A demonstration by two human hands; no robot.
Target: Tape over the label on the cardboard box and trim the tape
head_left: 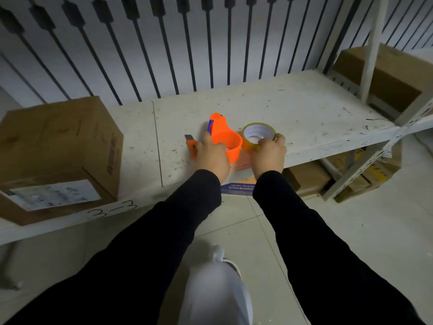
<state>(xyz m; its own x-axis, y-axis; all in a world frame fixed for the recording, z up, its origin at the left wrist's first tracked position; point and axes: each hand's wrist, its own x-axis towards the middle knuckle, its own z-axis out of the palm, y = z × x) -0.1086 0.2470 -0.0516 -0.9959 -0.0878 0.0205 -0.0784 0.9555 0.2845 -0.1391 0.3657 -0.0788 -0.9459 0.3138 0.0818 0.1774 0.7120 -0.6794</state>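
- Getting ready: left hand (212, 156) grips the orange holder (226, 139), right hand (269, 156) pinches the tape (257, 134) near the shelf's (304, 109) front edge
- Next, load it, then go to the box (58, 146)

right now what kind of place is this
Probably a stockroom or packing area: a metal shelf numbered "3-3", a labelled cardboard box on it, more boxes stored below, and a tape roll.
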